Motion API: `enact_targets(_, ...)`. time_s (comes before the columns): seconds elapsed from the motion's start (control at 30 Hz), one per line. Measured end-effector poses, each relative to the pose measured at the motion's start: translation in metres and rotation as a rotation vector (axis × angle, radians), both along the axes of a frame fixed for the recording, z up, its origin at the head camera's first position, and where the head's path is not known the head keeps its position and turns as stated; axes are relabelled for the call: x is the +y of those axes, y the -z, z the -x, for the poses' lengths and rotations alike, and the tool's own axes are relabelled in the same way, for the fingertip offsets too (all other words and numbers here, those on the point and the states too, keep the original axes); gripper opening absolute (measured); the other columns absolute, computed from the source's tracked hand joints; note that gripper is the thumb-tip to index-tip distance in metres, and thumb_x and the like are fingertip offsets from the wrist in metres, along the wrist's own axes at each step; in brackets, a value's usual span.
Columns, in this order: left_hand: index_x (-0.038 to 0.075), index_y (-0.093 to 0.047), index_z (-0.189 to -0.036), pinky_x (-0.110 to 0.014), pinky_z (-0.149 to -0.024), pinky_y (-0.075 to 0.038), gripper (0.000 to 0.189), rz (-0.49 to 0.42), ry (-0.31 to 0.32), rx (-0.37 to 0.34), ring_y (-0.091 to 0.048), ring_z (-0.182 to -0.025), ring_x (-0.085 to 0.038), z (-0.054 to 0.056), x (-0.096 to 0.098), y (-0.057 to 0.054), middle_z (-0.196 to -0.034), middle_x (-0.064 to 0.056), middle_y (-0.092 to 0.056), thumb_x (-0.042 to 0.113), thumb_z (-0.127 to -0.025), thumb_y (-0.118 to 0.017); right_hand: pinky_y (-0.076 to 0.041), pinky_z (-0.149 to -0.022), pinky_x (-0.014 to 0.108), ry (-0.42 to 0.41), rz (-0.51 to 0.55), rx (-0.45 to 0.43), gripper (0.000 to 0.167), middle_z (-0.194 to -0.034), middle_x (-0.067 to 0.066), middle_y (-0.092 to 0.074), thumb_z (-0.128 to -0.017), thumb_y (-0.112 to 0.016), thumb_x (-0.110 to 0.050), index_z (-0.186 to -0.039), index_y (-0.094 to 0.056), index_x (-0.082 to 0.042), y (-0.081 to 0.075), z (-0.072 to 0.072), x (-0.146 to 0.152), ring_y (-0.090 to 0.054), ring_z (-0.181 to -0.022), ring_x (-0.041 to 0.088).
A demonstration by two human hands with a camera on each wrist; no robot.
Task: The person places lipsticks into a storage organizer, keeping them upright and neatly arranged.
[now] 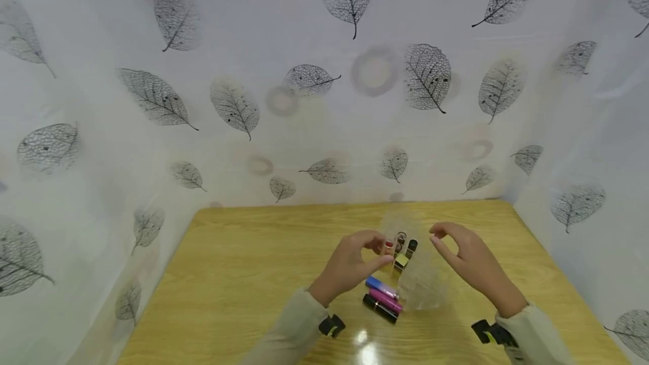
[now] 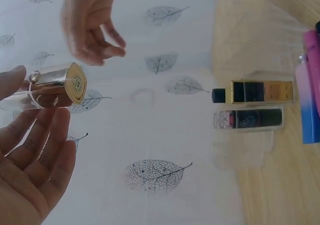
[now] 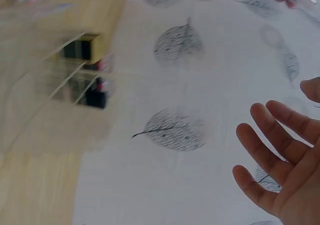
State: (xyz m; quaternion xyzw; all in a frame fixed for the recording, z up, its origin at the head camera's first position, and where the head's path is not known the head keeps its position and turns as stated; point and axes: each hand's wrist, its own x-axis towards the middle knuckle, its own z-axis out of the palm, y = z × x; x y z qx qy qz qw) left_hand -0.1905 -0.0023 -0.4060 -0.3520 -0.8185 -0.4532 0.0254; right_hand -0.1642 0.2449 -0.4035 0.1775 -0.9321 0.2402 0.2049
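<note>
Lipstick tube (image 1: 389, 246), gold and clear, is in the left hand (image 1: 350, 263), right of centre in the lower half of the head view. The thumb and fingers pinch it, thumb above and fingers below in the left wrist view. There its long axis runs roughly left to right, the gold end pointing towards the right edge. In the head view it is just beside the left edge of the clear organizer (image 1: 423, 290). The left hand, holding it, is the nearer; the right hand (image 1: 469, 258) is across the organizer, further right, fingers loosely bent and holding nothing.

A black-capped tube (image 2: 262, 91) and a clear-topped tube (image 2: 250, 118) lie parallel at the right of the left wrist view. Below the organizer's left part in the head view, a blue tube (image 1: 380, 286), a magenta tube (image 1: 385, 301) and a black tube (image 1: 380, 308) rest side by side on the table (image 1: 243, 275).

The gold end bears a small dark emblem, too fine to read; no brand or writing is legible elsewhere.
</note>
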Motion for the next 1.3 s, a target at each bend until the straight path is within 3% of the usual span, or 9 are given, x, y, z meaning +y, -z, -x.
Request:
enact_targets(0.23,0.013,-0.065,-0.1,-0.016,-0.083,-0.049,0.018,0.004,0.004,0.026,-0.06,-0.083,-0.001,-0.001,0.002,0.008,-0.092,0.004,-0.067,0.025,-0.087,-0.066,-0.05,-0.069,0.05,0.128,-0.309,0.089,0.021,-0.085,0.011,-0.064,-0.078,-0.072,-0.016,-0.093,-0.064,-0.003,0.069,0.008,0.033,-0.061,-0.075,0.027)
enact_targets(0.4,0.013,-0.064,-0.102,-0.015,-0.082,-0.049,0.02,0.017,0.006,0.042,-0.06,-0.083,0.0,-0.001,0.004,0.012,-0.091,0.004,-0.067,0.026,-0.087,-0.066,-0.05,-0.073,0.054,0.184,-0.424,-0.033,0.028,-0.091,0.014,-0.065,-0.083,-0.068,-0.025,-0.098,-0.064,-0.002,0.098,0.001,0.044,-0.063,-0.083,0.031)
enact_targets(0.63,0.013,-0.065,-0.1,-0.017,-0.084,-0.05,0.018,0.041,-0.015,0.022,-0.061,-0.084,-0.003,0.004,0.008,0.016,-0.092,0.003,-0.067,0.026,-0.088,-0.066,-0.048,-0.077,0.055,0.183,-0.481,-0.145,0.033,-0.093,0.012,-0.067,-0.089,-0.062,-0.033,-0.101,-0.066,-0.003,0.115,-0.006,0.047,-0.063,-0.086,0.031)
enact_targets(0.77,0.017,-0.064,-0.098,-0.018,-0.083,-0.05,0.014,0.07,-0.047,0.042,-0.061,-0.085,-0.004,0.012,0.015,0.022,-0.091,0.006,-0.066,0.027,-0.089,-0.065,-0.048,-0.078,0.053,0.166,-0.49,-0.133,0.032,-0.092,0.012,-0.067,-0.09,-0.06,-0.032,-0.103,-0.065,-0.003,0.125,-0.005,0.047,-0.063,-0.085,0.029)
enact_targets(1.03,0.023,-0.062,-0.104,-0.016,-0.072,-0.047,0.019,0.091,-0.134,-0.056,-0.062,-0.087,-0.008,0.036,0.046,0.04,-0.089,0.01,-0.063,0.034,-0.088,-0.064,-0.05,-0.074,0.049,0.161,-0.449,-0.094,0.023,-0.083,0.009,-0.066,-0.09,-0.059,-0.027,-0.099,-0.062,-0.006,0.131,-0.004,0.047,-0.062,-0.076,0.025)
enact_targets(1.3,0.023,-0.063,-0.101,-0.014,-0.063,-0.045,0.017,0.17,-0.16,-0.073,-0.062,-0.08,-0.006,0.054,0.075,0.052,-0.085,0.01,-0.064,0.032,-0.087,-0.067,-0.049,-0.073,0.05,0.16,-0.421,-0.108,0.021,-0.081,0.008,-0.065,-0.089,-0.06,-0.025,-0.097,-0.06,-0.005,0.133,-0.005,0.045,-0.061,-0.073,0.024)
